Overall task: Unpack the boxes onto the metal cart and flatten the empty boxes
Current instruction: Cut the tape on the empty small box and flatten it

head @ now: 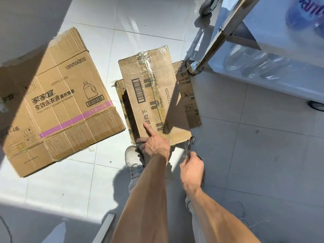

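A big flattened carton (pixel 57 102) lies on the pale tiled floor (pixel 245 155) to the left, half in sun, half in shadow. Its face reads "100101043516" near the top, then large Chinese characters over the line "FULL EFFECT LAUNDRY DETERGENT", with a drawn jug, a barcode and a pink stripe running across.

The metal cart (pixel 228 30) stands at the upper right, one castor (pixel 192 67) touching the corner of the cardboard beneath the smaller box. Clear bottles (pixel 254 64) lie on its lower shelf, and a bottle with blue lettering (pixel 305 13) sits above, cut off by the frame edge so the name cannot be read.

In the middle, the smaller box (pixel 154 95) is still taped along its centre seam, resting on another flattened piece of cardboard (pixel 189 95). It shows a barcode, the number "6524222" and small script that looks like "Unilever".

The left hand (pixel 154 142) rests on the near edge of this box, index finger stretched out straight across the top, the other fingers curled over the edge. The right hand (pixel 192 169) grips a small metal tool (pixel 190 144), its tip at the box's near right corner. A white shoe (pixel 133 158) stands just below.
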A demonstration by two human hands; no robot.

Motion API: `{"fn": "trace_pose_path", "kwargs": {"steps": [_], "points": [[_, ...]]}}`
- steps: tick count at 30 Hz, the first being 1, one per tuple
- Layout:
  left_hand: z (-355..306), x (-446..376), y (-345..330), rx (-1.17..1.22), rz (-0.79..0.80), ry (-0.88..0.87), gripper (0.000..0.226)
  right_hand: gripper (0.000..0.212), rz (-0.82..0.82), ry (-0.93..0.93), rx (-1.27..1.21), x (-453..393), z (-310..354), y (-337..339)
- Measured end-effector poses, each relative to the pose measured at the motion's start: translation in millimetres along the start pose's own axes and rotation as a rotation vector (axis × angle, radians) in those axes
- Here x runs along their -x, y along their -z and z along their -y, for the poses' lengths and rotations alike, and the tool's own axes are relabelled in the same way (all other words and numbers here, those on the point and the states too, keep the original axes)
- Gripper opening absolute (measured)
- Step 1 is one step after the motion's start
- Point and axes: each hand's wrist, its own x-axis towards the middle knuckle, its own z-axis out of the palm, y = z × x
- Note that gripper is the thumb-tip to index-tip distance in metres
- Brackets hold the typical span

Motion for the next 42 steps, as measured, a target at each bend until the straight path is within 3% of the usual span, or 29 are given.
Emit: {"fn": "trace_pose_path", "kwargs": {"steps": [7, 11, 13, 18, 25, 28, 30, 32, 34, 35, 38, 39, 42], "points": [[-4, -10, -9, -0.03, -0.079, -0.017, 0.118, 0.009, -0.036, -0.01, -0.012, -24, 13, -2], [-20, -13, -7, 0.11, -0.128, 0.007, 0.099, 0.005, -0.101, 0.027, -0.103, -25, 13, -4], [-20, -11, -6, 0.108, -0.121, 0.01, 0.092, 0.015, -0.071, 0.061, -0.106, -24, 10, -6], [-23, -13, 5, 0.047, -0.077, 0.024, 0.122, 0.018, 0.011, 0.061, -0.104, -24, 9, -9], [-10, 0, 26, 0.534, -0.123, 0.021, 0.1, 0.007, 0.154, 0.109, -0.086, -17, 7, -14], [-8, 7, 32, 0.73, -0.084, 0.122, 0.092, 0.009, 0.113, 0.065, -0.071, -11, 14, -16], [-4, 9, 29, 0.461, -0.288, 0.048, 0.09, 0.006, 0.053, 0.035, -0.054, -9, 20, -13], [-2, 7, 23, 0.029, -0.489, -0.261, 0.096, 0.004, 0.023, 0.034, -0.03, -10, 22, -11], [-6, 4, 21, -0.253, -0.523, -0.578, 0.086, 0.007, -0.014, -0.005, -0.032, -13, 21, -7], [-11, 3, 22, -0.338, -0.503, -0.643, 0.07, 0.008, -0.034, -0.037, -0.049, -16, 20, -5], [-27, 6, 31, -0.32, -0.29, -0.529, 0.013, 0.002, -0.055, -0.115, -0.132, -24, 12, -1], [-30, 7, 33, -0.251, -0.207, -0.459, 0.006, 0.004, -0.049, -0.117, -0.154, -25, 10, -1], [-37, 10, 30, -0.21, -0.162, -0.353, 0.032, 0.005, -0.016, -0.13, -0.221, -26, 6, -1]]}}
